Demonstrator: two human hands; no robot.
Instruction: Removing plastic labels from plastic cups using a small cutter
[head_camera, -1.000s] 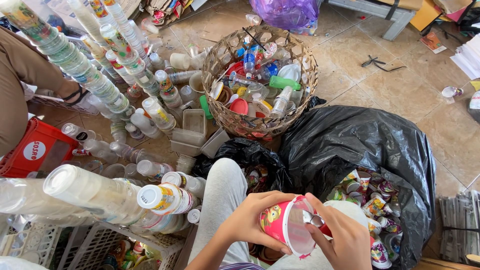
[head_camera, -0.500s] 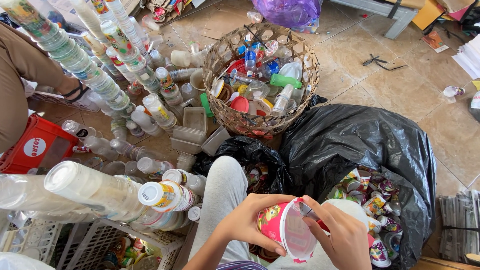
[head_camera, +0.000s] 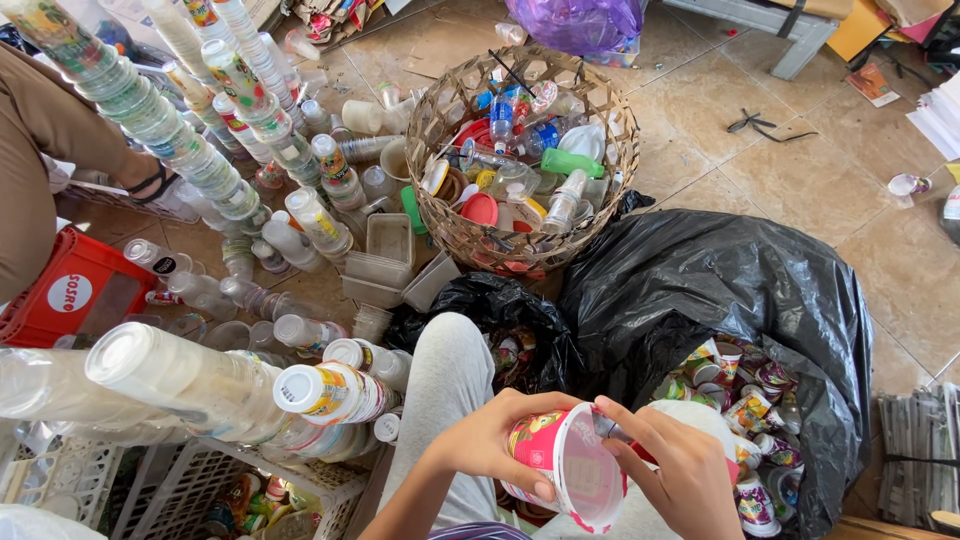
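Note:
At the bottom middle of the head view my left hand (head_camera: 495, 440) grips a pink printed plastic cup (head_camera: 570, 472), tipped on its side with the mouth toward me. My right hand (head_camera: 675, 475) rests on the cup's rim and pinches a small dark tool (head_camera: 612, 428) against the edge; what kind of tool it is I cannot tell. My grey-trousered knee (head_camera: 445, 380) lies under the hands. Just right of them an open black rubbish bag (head_camera: 700, 290) holds several similar printed cups (head_camera: 735, 380).
A woven basket (head_camera: 600, 215) full of bottles and caps stands ahead on the tiled floor. Long stacks of clear cups (head_camera: 150, 110) lie to the left and over a white crate (head_camera: 200, 480). A red crate (head_camera: 70, 290) and another person's leg (head_camera: 35, 150) are at far left.
The cup has turned slightly in my left hand, its mouth now facing me more. My right hand has shifted along the rim with the small tool. Nothing else has moved.

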